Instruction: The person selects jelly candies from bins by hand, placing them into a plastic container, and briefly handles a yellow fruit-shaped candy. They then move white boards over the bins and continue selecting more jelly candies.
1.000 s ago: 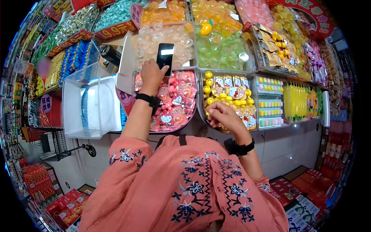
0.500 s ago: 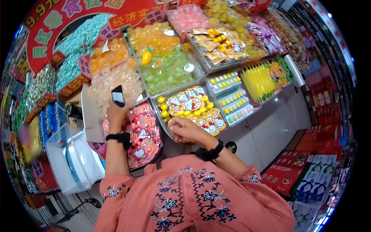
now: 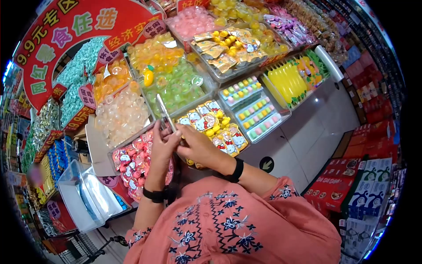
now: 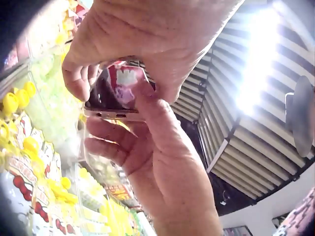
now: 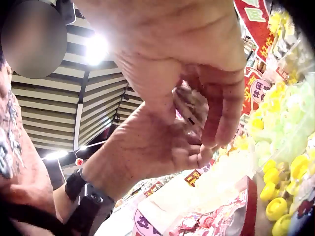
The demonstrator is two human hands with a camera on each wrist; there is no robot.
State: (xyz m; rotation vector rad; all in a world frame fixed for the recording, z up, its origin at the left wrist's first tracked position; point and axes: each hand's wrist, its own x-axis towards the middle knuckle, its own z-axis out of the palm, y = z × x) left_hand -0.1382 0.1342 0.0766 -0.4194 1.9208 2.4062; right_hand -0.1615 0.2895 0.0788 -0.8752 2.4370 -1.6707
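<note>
While both hands meet over the candy bins, left hand [image 3: 163, 141] and right hand [image 3: 196, 147] each curl fingers round the phone [image 3: 163, 114] (edge-on, tilted). Loose pinch could drop it into the pink candy bin [image 3: 132, 160].

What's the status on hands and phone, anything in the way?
Left hand and right hand both grip the phone, tilted edge-on above the candy bins. Nothing between hands and phone.
</note>
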